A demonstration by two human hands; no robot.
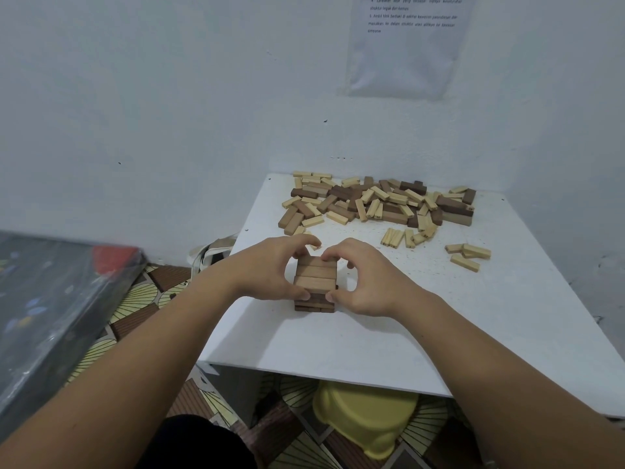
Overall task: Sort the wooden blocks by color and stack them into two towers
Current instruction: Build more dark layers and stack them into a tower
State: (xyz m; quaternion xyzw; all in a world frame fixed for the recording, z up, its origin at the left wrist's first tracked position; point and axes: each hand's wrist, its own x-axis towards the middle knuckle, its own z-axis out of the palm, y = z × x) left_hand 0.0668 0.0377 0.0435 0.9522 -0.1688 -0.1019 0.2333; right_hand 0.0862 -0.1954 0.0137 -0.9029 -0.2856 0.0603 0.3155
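The brown tower (pixel 315 279) stood between your hands on the white table (pixel 338 343). Your left hand (pixel 270 269) and right hand (pixel 368 282) both clasped it, thumbs on its near face and fingers curled over its far top edge. Beyond your fingers lay the mixed pile (pixel 375 201). A few light blocks (pixel 468 253) lay apart, past your right hand.

Bare forearms (pixel 135 350), black garment (pixel 196 441) at lap

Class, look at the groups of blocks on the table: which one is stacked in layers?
The brown stack between the left hand and right hand, nearest the person. The big mixed pile at the back and the small pale clusters lie loose.
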